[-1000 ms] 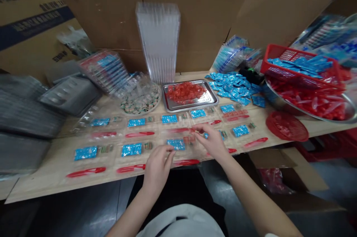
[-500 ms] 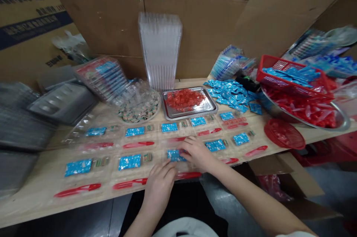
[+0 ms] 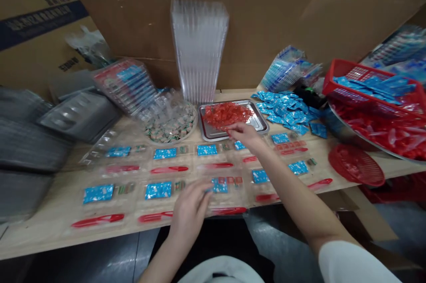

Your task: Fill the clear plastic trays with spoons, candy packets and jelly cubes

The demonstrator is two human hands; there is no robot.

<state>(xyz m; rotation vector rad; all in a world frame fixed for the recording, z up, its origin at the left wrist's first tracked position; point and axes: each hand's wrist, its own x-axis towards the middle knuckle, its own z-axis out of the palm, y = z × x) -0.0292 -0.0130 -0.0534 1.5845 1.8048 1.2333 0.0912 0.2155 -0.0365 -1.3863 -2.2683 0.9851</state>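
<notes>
My right hand [image 3: 244, 134] reaches to the front edge of a metal tray [image 3: 262, 127] heaped with small red pieces [image 3: 226, 114]. Its fingertips are pinched together at the edge of the heap; whatever they hold is too small to make out. My left hand [image 3: 190, 205] is at the near edge of the table, blurred, its fingertips beside a blue packet [image 3: 219, 185]. Whether they grip anything does not show. That packet lies in a clear plastic tray with small red squares [image 3: 230, 180] along its top right and a red plastic knife-like piece [image 3: 229, 211] below.
Two rows of similar trays hold blue packets [image 3: 158, 190] and red pieces [image 3: 98, 220]. Behind are a dish of small wrapped pieces [image 3: 171, 130], stacked clear trays [image 3: 199, 52], a blue packet pile [image 3: 286, 110] and a red basket [image 3: 333, 80]. Grey trays [image 3: 26, 136] stand left.
My right hand has moved from the near blue packet up to the metal tray's red heap. Red squares now show beside that packet. My left hand stays close by; the view has shifted slightly.
</notes>
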